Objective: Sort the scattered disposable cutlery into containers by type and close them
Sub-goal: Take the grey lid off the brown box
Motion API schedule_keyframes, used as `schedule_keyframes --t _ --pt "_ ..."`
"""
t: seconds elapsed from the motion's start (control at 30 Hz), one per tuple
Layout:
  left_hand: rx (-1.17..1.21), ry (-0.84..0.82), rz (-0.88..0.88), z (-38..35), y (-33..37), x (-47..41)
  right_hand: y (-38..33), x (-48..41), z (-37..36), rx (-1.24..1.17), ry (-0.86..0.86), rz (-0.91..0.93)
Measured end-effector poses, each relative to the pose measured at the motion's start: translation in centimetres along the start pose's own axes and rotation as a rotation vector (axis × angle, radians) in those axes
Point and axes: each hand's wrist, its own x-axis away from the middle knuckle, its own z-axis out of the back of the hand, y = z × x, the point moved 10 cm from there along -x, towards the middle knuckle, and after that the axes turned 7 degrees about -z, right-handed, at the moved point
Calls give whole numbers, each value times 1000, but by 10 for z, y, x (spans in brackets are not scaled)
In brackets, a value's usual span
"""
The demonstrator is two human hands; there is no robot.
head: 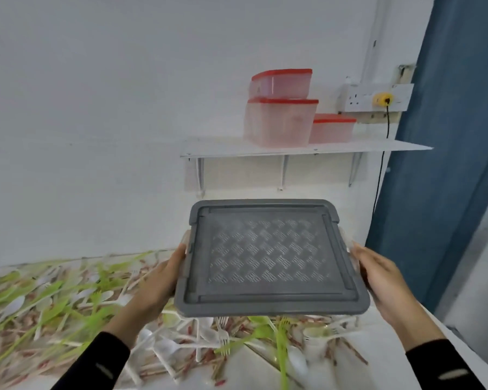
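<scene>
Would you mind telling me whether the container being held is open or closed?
Closed: the grey patterned plastic lid covers the whole top of the clear container; whether latched, cannot tell.

Under the grey lid (268, 257) we see almost nothing of the container (343, 235), the fingertips of the left hand (164, 280) and right hand (378, 280) are hidden beneath its sides, both sleeves (96, 361) run off the bottom edge, and the cutlery (40, 299) at left is blurred

Plain white painted wall (96, 108) past far edge of glossy white table (254, 367), soft even light. Flat white wall shelf (223, 149) on 3 white metal brackets (200, 173) above table's right half. White socket plate (375, 98) w/ yellow plug (381, 99), thin black cable (381, 175) hanging down. Tall blue panel (448, 136) beyond right edge.
</scene>
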Motion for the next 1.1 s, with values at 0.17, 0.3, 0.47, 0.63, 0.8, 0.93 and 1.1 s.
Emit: schedule_keyframes --t 0.17,0.3,0.47,0.63,0.8,0.93,1.1 --pt "-89 193 -136 -16 23 4 54 9 -7 -451 -36 -231" --pt "-167 269 -212 -34 36 6 81 27 -23 -636 -15 -405" --pt "-240 348 -338 -52 46 6 101 56 -79 -434 -252 -642" --pt "-244 401 -418 -56 65 6 80 55 -85 23 -341 -568" --pt "-409 438 -485 -49 76 2 32 34 -56 -247 -254 -434" --pt "-448 359 -511 -63 79 -1 -12 4 -10 -650 -121 -283" --pt "-189 437 -212 -58 58 -17 -25 -11 61 -626 -29 -161"
